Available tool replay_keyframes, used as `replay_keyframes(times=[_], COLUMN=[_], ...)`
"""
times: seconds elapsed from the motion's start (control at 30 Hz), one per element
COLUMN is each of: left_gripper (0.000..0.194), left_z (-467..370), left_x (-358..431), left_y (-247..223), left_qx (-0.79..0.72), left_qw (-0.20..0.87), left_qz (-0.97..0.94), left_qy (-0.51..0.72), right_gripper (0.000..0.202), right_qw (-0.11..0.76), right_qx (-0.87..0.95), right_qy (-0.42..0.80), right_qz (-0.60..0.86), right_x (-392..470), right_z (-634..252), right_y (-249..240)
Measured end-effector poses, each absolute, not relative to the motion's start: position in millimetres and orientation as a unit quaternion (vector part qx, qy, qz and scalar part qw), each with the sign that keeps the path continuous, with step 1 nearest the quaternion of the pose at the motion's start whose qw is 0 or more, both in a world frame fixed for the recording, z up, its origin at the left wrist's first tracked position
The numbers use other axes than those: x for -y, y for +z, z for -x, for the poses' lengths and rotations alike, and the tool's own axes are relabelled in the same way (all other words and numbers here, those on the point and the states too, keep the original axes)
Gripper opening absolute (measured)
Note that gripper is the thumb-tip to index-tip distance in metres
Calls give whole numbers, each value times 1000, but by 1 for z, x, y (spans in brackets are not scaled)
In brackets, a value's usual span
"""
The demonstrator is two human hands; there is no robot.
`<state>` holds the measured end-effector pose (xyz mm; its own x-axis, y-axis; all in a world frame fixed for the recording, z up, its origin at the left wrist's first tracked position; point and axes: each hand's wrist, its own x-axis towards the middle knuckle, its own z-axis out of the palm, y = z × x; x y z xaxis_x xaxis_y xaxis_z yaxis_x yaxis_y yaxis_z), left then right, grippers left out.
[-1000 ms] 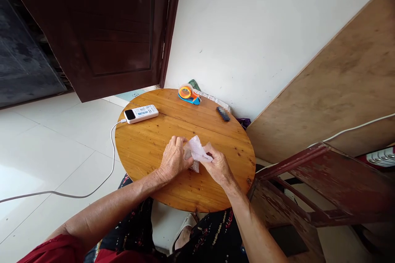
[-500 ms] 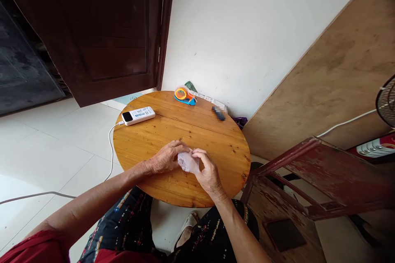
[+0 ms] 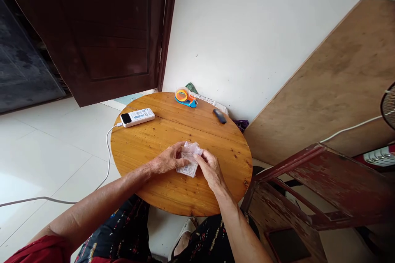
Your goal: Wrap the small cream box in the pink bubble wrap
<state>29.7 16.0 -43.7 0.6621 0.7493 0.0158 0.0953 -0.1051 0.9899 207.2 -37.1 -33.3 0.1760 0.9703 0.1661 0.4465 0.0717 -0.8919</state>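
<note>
1. Both hands pinch a crumpled clear plastic packet [image 3: 189, 160]: left hand [image 3: 166, 161] at its nine o'clock, right hand [image 3: 210, 168] at three.
2. Packet rests on the round wooden table [image 3: 148, 144].
3. White power bank [image 3: 137, 117] lies at eleven o'clock.

Crumpled clear plastic packet [image 3: 189, 160] — on tabletop

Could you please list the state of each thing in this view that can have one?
Left hand: fingers closed on the packet.
Right hand: fingers pinching the packet's right side.
Small crumpled clear plastic packet: held in both hands, low over the table.
Round wooden table: upright.
White power bank: lying flat, white cable plugged in.
Orange and blue tape dispenser: resting at the far edge.
Dark brown wooden door: open.
</note>
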Motion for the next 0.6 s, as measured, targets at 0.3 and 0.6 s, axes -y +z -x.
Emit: replay_keyframes(times=[0.3, 0.6], left_gripper=[81, 72], left_z=[-37, -43], left_x=[-19, -25], left_y=[-58, -67], left_qx=[-250, -277], left_qw=[687, 630], left_qz=[-572, -617], left_qy=[371, 383], right_gripper=[39, 30], right_qw=[468, 475], right_qx=[552, 560], right_qy=[360, 294], right_qz=[588, 612], right_x=[48, 19], right_z=[-206, -205], right_y=[-38, -33])
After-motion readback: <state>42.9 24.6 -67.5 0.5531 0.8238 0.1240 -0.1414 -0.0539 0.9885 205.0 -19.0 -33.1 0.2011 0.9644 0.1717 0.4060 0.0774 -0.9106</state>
